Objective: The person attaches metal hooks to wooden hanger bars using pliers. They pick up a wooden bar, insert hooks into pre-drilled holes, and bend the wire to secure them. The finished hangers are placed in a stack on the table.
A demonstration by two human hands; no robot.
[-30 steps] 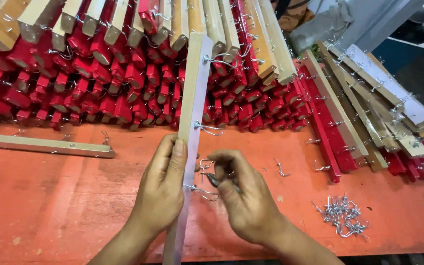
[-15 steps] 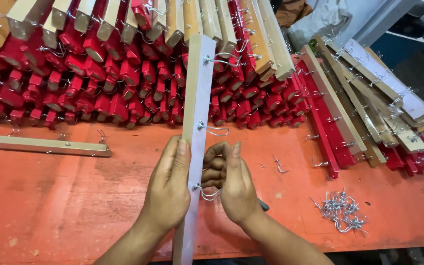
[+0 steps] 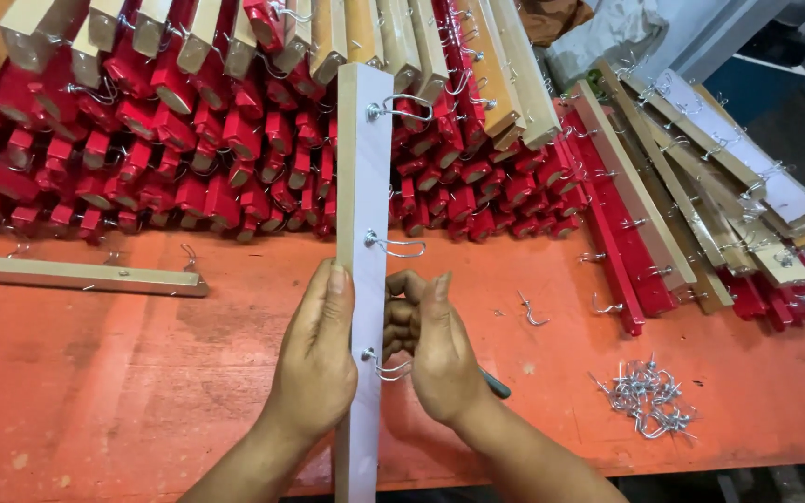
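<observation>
Left hand (image 3: 314, 359) clamps the wooden slat (image 3: 362, 233); right hand (image 3: 435, 354) curls on its near hook (image 3: 386, 365). Slat's light, stiff; grip edges.

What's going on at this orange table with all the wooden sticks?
A person holds a pale wooden strip upright on an orange table. The left hand grips its left edge; the right hand is at the lowest metal hook, one of three along the strip. A small heap of loose hooks lies to the right, a single loose hook nearer. Stacks of red and bare wooden strips lie behind.
</observation>
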